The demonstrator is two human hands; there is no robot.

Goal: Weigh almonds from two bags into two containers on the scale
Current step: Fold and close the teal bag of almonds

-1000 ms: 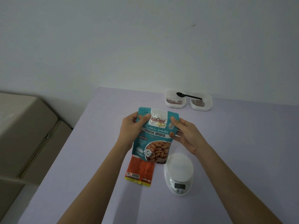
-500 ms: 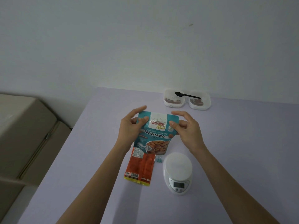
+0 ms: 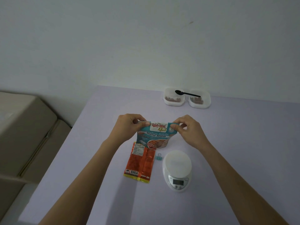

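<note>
A teal bag of roasted almonds (image 3: 155, 135) stands on the lilac table (image 3: 227, 143). My left hand (image 3: 128, 125) pinches its top left corner and my right hand (image 3: 190, 129) pinches its top right corner. An orange bag (image 3: 139, 163) lies flat just in front of it. The white scale (image 3: 177, 168) sits to the right of the orange bag with nothing on its platform. Two white containers, left (image 3: 172, 99) and right (image 3: 200, 101), stand at the far edge with almonds inside; a black spoon (image 3: 186, 93) rests across their rims.
A small teal binder clip (image 3: 158, 157) lies between the orange bag and the scale. Beige furniture (image 3: 24, 135) stands left of the table, below its level. A plain wall rises behind the table.
The teal bag has come down from held upright in the air to standing on the table, farther from me. Both hands shifted their grip up to its top corners.
</note>
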